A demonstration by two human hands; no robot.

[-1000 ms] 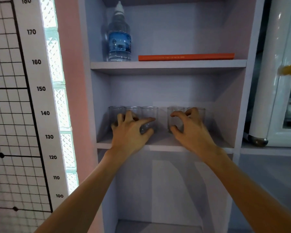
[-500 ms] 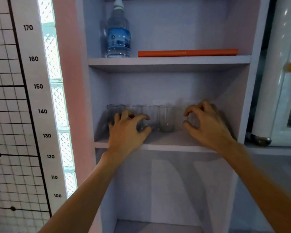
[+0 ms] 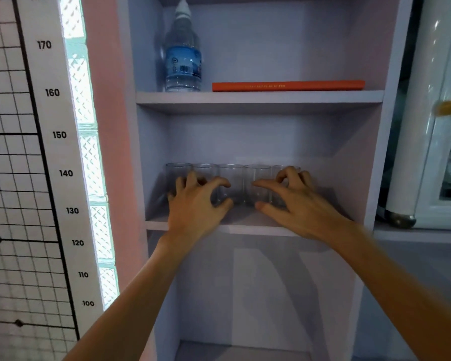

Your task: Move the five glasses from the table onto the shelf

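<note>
Shelf unit (image 3: 258, 100) fills the view; all five glasses (image 3: 231, 183) stand upright in one row on the middle shelf board (image 3: 245, 222), rims level, packed side by side toward the back. So the carrying looks done and this reads as the tidy-up step: squaring the row. Left hand (image 3: 195, 207) sits in front of the left two or three glasses, fingers curled and slightly spread like a claw, thumb (image 3: 223, 204) low by the base of the third glass; can't tell if fingertips touch glass or just hover. Right hand (image 3: 294, 201) is at the right end, index finger (image 3: 264, 183) and thumb apart, bracketing the fourth glass (image 3: 257, 183) front-on, other fingers curled over the fifth glass (image 3: 280, 178). Not a closed pinch on either side as far as visible. Next move, my guess: small nudge to close any gaps, then pull both hands straight back without dragging a rim; glasses are close enough that one knock could tip neighbours. Hard to read: clear glass on a pale shelf, edges faint; the second glass and most of the fifth are behind fingers; right forearm is motion-blurred. Table isn't in frame, so nothing confirms it's empty. Above: water bottle (image 3: 182, 56) and orange book (image 3: 288, 85), not involved.
</note>
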